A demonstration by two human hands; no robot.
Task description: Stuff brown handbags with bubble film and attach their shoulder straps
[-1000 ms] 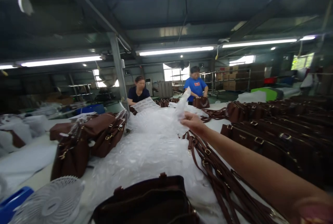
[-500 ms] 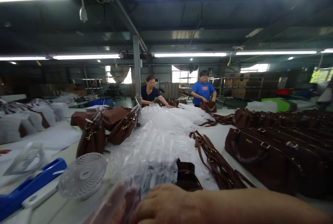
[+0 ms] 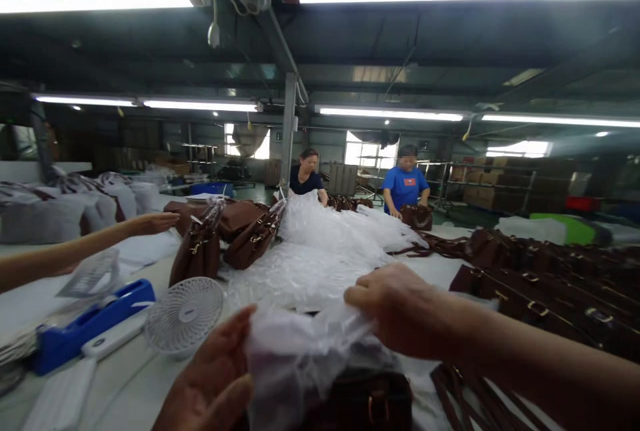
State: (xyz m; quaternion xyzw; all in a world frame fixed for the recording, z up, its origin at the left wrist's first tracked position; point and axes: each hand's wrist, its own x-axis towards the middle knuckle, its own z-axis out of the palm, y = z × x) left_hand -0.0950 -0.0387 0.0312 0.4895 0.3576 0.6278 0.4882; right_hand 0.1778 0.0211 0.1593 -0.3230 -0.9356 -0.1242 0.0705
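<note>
In front of me a dark brown handbag (image 3: 367, 396) with a gold buckle shows at the bottom edge of the head view. A translucent plastic bag (image 3: 295, 364) lies bunched over its upper left part. My right hand (image 3: 400, 307) is closed on the plastic's upper right edge, stretching it above the handbag. At the plastic's left side is my left hand (image 3: 210, 374), thumb and fingers apart; whether it touches the plastic is unclear. Just beyond lies a heap of clear plastic bags (image 3: 310, 264). Several brown straps (image 3: 480, 391) lie below my right forearm.
A small white fan (image 3: 185, 317) and a blue tape dispenser (image 3: 95, 324) stand to my left. A co-worker's arm (image 3: 115, 237) reaches in there. Brown handbags (image 3: 197, 251) stand ahead; rows of handbags (image 3: 530, 297) fill the right. Two people (image 3: 406, 184) work across the table.
My right hand has risen and moved right, pulling the plastic up. My left hand has come into clearer view. A co-worker's arm has extended in from the left. The view has shifted left.
</note>
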